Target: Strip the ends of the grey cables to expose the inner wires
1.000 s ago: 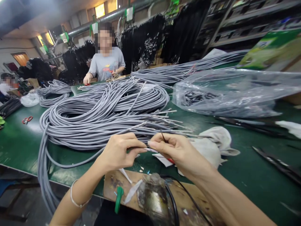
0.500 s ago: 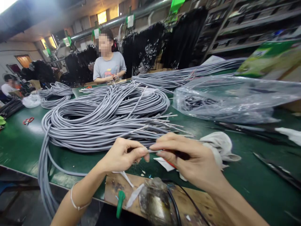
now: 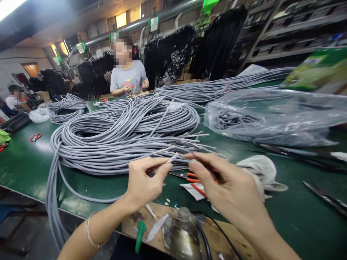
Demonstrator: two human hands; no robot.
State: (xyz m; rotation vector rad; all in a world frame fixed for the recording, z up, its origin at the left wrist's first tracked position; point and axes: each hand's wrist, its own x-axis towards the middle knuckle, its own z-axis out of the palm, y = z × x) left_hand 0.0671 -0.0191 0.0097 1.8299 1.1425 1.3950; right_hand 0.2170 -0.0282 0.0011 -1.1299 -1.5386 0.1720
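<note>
My left hand point(image 3: 148, 178) is closed in a pinch on a grey cable, whose pale end point(image 3: 174, 157) sticks up past the thumb and forefinger. Just to the right of that tip is my right hand point(image 3: 225, 180). Its forefinger and thumb are slightly apart, with nothing visible between them; its other fingers are partly hidden. Behind and below the right hand lie red-handled scissors point(image 3: 192, 177), partly covered by it, beside a white scrap point(image 3: 191, 191). A large coiled bundle of grey cables point(image 3: 108, 155) spreads over the green table beyond both hands.
A wooden board point(image 3: 233, 240) at the near edge carries a grimy metal block point(image 3: 183, 234) and a green-handled clamp point(image 3: 140, 236). Rightward are a white cloth point(image 3: 257, 173), a clear plastic bag point(image 3: 271, 119) and dark pliers-like tools point(image 3: 325, 196). A co-worker point(image 3: 130, 77) is across the table.
My right fingertips have come off the cable end and moved slightly apart from it. The left hand has tilted the tip upward. The scissors now show more.
</note>
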